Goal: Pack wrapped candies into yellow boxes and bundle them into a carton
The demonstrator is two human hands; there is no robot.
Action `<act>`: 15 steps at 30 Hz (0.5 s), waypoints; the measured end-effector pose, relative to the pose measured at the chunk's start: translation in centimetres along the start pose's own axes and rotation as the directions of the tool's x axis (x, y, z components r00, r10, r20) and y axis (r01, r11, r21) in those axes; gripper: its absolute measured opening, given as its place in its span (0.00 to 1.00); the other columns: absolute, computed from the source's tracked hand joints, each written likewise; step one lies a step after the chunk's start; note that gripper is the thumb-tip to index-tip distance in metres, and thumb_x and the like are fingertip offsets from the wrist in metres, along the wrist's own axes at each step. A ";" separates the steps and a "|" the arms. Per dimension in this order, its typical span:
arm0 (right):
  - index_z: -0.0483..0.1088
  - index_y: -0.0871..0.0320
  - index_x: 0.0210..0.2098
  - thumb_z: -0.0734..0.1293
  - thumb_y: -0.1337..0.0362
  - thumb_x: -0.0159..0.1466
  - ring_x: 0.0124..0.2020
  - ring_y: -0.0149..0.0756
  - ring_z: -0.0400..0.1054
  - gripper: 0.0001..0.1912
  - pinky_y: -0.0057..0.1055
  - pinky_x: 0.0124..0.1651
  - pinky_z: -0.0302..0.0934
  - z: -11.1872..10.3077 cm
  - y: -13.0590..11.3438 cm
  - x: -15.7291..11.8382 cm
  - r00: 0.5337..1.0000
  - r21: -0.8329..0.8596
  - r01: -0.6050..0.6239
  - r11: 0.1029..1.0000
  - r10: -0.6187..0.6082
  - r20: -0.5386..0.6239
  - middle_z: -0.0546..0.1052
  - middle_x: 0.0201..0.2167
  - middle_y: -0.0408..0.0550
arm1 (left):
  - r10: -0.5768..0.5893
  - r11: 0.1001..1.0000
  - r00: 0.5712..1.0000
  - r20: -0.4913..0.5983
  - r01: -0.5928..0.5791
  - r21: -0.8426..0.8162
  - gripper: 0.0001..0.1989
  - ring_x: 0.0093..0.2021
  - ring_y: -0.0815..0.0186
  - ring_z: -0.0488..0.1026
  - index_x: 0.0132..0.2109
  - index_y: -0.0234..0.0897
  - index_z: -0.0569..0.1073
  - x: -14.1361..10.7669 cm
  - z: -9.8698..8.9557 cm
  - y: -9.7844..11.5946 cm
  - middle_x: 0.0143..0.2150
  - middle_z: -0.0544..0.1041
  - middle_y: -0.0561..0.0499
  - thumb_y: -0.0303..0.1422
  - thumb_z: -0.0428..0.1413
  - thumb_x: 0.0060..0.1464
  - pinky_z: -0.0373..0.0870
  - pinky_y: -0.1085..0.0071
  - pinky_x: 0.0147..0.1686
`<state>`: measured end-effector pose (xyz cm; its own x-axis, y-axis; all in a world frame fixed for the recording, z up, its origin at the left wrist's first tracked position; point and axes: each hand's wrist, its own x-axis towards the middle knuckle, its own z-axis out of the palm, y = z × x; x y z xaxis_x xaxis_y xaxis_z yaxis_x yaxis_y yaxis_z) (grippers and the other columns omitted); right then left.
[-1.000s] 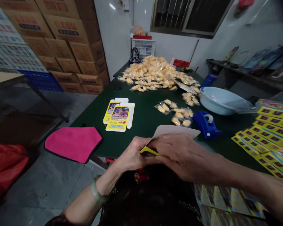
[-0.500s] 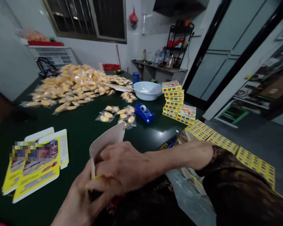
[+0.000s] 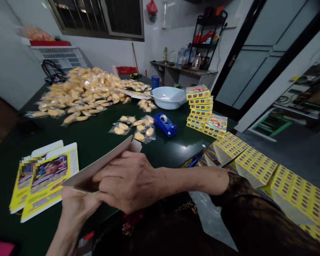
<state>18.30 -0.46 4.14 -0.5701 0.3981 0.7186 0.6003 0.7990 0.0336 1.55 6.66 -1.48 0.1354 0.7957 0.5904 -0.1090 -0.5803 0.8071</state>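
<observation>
A partly unfolded carton (image 3: 104, 160), its pale grey inside showing, is held slantwise in front of me over the table edge. Fingers of my left hand (image 3: 76, 206) close around its near left end, and much of that hand is hidden behind the board. My right hand (image 3: 130, 181) reaches into the opening with fingers bent, gripping the carton near its side. The right fingertips are hidden inside. On the left lie flat yellow printed cartons (image 3: 49, 177), overlapping each other. Beyond my hands are several small clear packets of yellow pieces (image 3: 140, 129).
A blue tape dispenser (image 3: 165, 125) stands behind the packets. A large heap of wrapped yellow pieces (image 3: 88, 87) covers the back left, beside a pale blue basin (image 3: 168, 97). Stacked yellow boxes (image 3: 200, 110) stand at right, with rows of more boxes (image 3: 258, 161) below the table edge.
The carton has swung lower and leftward, its long side now facing me. My left hand has moved left and my right fingers now lie along the opening. The view has shifted slightly.
</observation>
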 end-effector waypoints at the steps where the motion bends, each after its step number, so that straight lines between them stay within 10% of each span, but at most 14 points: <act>1: 0.69 0.57 0.33 0.58 0.64 0.66 0.38 0.30 0.70 0.10 0.32 0.42 0.62 -0.1 -0.1 -0.3 0.990 0.003 0.007 1.000 -0.006 -0.139 0.78 0.39 0.44 | -0.024 1.000 1.000 0.011 0.024 0.013 0.18 0.22 0.64 0.70 0.30 0.43 0.75 -0.1 -0.1 -0.2 0.20 0.73 0.53 0.51 0.51 0.54 0.73 0.66 0.22; 6: 0.65 0.56 0.48 0.62 0.72 0.61 0.54 0.41 0.65 0.16 0.44 0.54 0.63 -0.1 -0.4 -3.6 0.800 0.206 -0.254 0.945 0.325 -0.505 0.71 0.49 0.53 | -0.197 0.971 0.970 0.140 0.173 0.166 0.14 0.27 0.62 0.77 0.35 0.37 0.77 -2.5 -0.3 -0.1 0.29 0.80 0.51 0.40 0.66 0.42 0.77 0.69 0.24; 11: 0.61 0.53 0.54 0.64 0.68 0.63 0.48 0.37 0.68 0.20 0.38 0.51 0.66 3.5 0.7 -6.5 0.696 0.583 -0.432 0.687 0.666 -0.269 0.70 0.48 0.51 | -0.278 0.940 0.953 0.124 0.243 0.239 0.18 0.30 0.60 0.78 0.35 0.31 0.77 -3.7 0.4 0.1 0.31 0.80 0.45 0.39 0.67 0.39 0.78 0.69 0.29; 15: 0.59 0.52 0.56 0.64 0.66 0.64 0.46 0.36 0.69 0.20 0.32 0.42 0.68 5.4 1.8 -6.3 0.714 0.635 -0.410 0.654 0.664 -0.222 0.70 0.48 0.52 | -0.051 0.966 0.994 -0.099 0.074 0.248 0.32 0.33 0.60 0.78 0.50 0.34 0.72 -4.0 1.0 -0.7 0.38 0.79 0.45 0.41 0.69 0.37 0.77 0.70 0.30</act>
<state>19.96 0.95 -4.11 0.1154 0.7147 0.6898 0.2703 0.6457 -0.7142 2.07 3.65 -4.40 0.0427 0.8376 0.5447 0.1493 -0.5444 0.8254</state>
